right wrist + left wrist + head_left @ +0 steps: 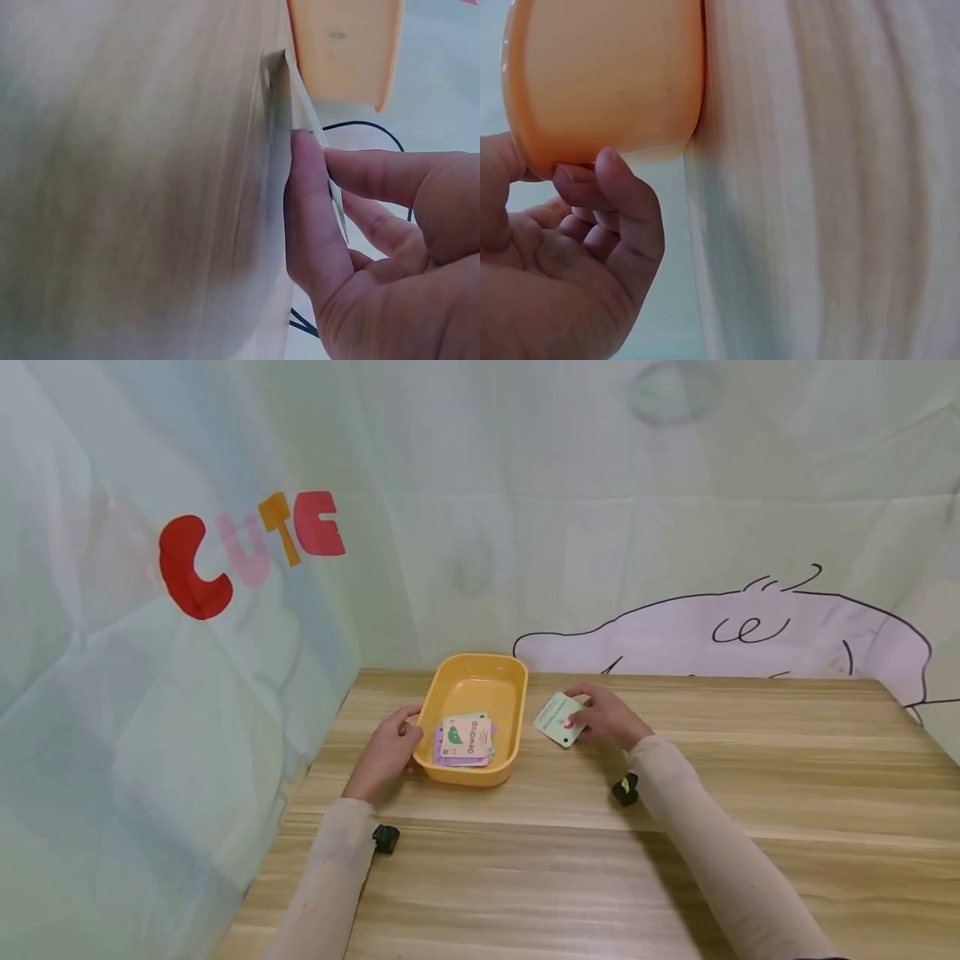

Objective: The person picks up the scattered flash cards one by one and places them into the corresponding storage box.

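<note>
A yellow plastic tray stands on the table, with a small stack of cards inside its near end. The top card reads "dewdrop" beside a green leaf picture. My left hand grips the tray's left rim; in the left wrist view its curled fingers touch the tray wall. Right of the tray, my right hand pinches a pale green card between thumb and fingers. Seen edge-on in the right wrist view, this card tilts just off the wooden surface.
The wood-grain table extends toward me and to the right. Behind it hangs a pale printed cloth, which also covers the left side, with "CUTE" lettering. Small black devices sit at both wrists.
</note>
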`<state>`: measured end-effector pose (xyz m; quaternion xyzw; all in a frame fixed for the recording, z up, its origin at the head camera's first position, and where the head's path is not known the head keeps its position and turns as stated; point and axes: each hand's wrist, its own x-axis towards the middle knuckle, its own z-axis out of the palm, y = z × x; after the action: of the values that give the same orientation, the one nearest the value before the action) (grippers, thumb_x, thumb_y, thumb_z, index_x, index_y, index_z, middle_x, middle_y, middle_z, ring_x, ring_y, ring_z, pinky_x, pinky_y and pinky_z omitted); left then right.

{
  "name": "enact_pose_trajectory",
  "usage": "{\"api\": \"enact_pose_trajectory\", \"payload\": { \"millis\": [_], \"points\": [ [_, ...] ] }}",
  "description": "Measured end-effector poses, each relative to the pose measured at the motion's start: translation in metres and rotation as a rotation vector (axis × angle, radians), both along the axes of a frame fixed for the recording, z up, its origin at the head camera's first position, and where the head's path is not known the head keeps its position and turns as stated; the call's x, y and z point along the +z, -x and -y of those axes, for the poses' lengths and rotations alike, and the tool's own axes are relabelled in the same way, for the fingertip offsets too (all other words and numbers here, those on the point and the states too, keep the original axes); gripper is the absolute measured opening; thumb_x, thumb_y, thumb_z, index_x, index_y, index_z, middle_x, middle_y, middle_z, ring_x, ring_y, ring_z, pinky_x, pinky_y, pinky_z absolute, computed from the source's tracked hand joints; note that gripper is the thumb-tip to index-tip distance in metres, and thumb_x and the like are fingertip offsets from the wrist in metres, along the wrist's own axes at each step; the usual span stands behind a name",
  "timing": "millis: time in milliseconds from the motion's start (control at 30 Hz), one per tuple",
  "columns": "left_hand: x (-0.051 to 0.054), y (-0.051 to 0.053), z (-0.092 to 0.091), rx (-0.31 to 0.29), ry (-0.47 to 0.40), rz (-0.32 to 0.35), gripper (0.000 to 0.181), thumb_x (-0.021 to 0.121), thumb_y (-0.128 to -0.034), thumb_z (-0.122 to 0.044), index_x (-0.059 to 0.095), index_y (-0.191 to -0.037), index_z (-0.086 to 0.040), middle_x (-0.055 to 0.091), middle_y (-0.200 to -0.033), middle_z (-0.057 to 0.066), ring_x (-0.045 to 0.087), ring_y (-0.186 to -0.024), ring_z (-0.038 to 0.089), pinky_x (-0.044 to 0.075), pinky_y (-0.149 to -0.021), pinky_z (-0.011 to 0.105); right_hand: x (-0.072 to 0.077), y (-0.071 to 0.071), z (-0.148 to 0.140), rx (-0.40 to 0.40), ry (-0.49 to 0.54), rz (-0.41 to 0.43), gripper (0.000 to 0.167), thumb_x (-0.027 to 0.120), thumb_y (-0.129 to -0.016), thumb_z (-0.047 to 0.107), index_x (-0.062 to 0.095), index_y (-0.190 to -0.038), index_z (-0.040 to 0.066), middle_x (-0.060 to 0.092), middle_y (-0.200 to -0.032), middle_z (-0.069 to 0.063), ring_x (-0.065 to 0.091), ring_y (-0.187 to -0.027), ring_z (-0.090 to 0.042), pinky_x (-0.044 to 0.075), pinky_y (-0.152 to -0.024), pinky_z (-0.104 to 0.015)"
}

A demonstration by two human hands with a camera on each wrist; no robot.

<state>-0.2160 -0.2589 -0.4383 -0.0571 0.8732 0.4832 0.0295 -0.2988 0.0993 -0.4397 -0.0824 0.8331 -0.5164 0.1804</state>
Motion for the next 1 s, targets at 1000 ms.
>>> {"api": "enact_pose_trajectory", "payload": {
  "millis": [1000],
  "points": [
    [0.000,0.002,0.000,0.002,0.006,-0.012,0.049,0.047,-0.1024,-0.017,0.046,-0.152,-0.016,0.055,-0.092,0.011,0.053,-0.061,0.020,0.053,-0.056,0.032,0.028,-0.009,-0.011,-0.155,0.069,-0.054,0.040,0.058,-0.098,0.009,0.053,-0.136,0.000,0.058,-0.126,-0.020,0.065,-0.101,-0.025,0.060,-0.076,-0.029]
  ]
}}
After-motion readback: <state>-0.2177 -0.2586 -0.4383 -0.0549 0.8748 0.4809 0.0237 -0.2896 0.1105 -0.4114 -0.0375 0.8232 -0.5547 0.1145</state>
